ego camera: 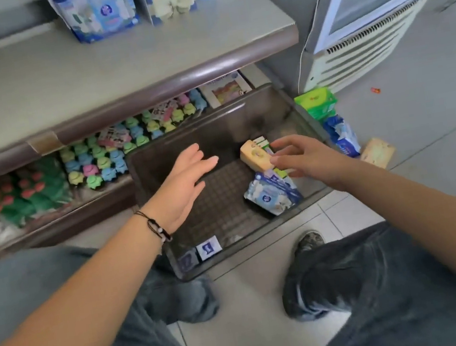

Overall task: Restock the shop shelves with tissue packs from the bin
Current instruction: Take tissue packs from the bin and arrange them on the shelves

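A dark plastic bin (296, 119) stands on the floor in front of the shelves. In its right part lie a yellow tissue pack (255, 157), a green-and-white pack (263, 142) behind it and a blue-and-white pack (272, 195) nearer to me. My right hand (302, 157) hovers over the yellow pack, fingers spread and loosely bent, its thumb tip close to the pack; it holds nothing. My left hand (185, 184) is stretched flat over the bin's left half, empty. Blue tissue packs (97, 10) stand at the back of the grey upper shelf (68, 75).
The lower shelf holds rows of small coloured items (109, 153) and green packs (39, 189). Right of the bin on the floor lie a green pack (317, 102), a blue pack (342, 135) and a yellow pack (377, 152). A glass-door cooler (375, 12) stands at right. My knees and shoes are below.
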`<action>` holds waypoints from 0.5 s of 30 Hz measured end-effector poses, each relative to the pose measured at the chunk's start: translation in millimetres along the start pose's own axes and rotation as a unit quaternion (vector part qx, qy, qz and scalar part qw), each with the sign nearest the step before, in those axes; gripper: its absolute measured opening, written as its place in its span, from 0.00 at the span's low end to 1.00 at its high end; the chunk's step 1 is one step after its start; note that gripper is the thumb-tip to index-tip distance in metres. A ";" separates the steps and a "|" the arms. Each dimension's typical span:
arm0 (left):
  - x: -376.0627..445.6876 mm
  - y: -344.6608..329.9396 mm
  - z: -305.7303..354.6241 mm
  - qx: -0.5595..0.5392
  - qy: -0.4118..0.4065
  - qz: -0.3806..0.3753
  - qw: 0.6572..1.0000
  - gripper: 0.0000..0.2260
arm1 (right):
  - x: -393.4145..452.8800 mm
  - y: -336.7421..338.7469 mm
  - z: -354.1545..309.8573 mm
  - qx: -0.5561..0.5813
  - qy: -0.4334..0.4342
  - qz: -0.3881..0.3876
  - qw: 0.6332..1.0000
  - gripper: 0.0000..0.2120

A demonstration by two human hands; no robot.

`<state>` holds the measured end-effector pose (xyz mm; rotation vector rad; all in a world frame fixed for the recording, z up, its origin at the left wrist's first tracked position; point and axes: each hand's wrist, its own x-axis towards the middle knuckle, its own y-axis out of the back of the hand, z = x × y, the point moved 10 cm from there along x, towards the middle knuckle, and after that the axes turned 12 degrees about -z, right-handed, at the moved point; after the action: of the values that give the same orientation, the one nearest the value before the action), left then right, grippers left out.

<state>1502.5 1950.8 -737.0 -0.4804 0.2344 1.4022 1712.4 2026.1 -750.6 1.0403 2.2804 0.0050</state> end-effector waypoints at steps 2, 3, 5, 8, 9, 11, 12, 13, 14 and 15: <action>22.3 -0.4 -16.6 0.010 0.023 0.002 1.000 0.31 | 20.7 6.7 17.4 -0.017 -0.036 0.000 0.999 0.21; 33.3 -0.8 -24.2 0.015 0.034 0.002 0.999 0.30 | 31.2 10.0 25.1 -0.023 -0.054 -0.002 0.998 0.21; 50.9 -0.1 -38.4 0.027 0.052 0.005 0.998 0.31 | 50.8 14.6 37.8 -0.033 -0.075 -0.008 0.997 0.22; 82.8 1.0 -66.1 0.047 0.089 0.001 0.995 0.32 | 85.5 21.3 62.8 -0.062 -0.108 -0.018 0.992 0.23; 93.1 2.0 -77.3 0.048 0.103 0.000 0.994 0.33 | 97.5 21.9 73.2 -0.070 -0.119 -0.022 0.990 0.24; 112.2 5.0 -99.9 0.051 0.129 -0.003 0.990 0.34 | 121.5 22.2 94.7 -0.080 -0.143 -0.032 0.986 0.24; 121.6 6.6 -111.4 0.054 0.142 -0.005 0.988 0.35 | 133.0 22.4 104.4 -0.083 -0.154 -0.037 0.984 0.24; 131.2 7.6 -122.4 0.054 0.154 -0.008 0.986 0.35 | 143.7 23.1 113.6 -0.085 -0.163 -0.039 0.982 0.24; 141.2 8.5 -133.4 0.051 0.166 -0.008 0.985 0.36 | 153.5 24.4 122.6 -0.086 -0.174 -0.039 0.980 0.24; 151.2 8.7 -143.8 0.047 0.176 -0.009 0.983 0.36 | 163.0 26.4 132.5 -0.087 -0.183 -0.037 0.978 0.25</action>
<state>1536.6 2020.1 -931.1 -0.6490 0.5782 1.2759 1721.5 2123.4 -938.3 0.7909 1.9434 -0.0170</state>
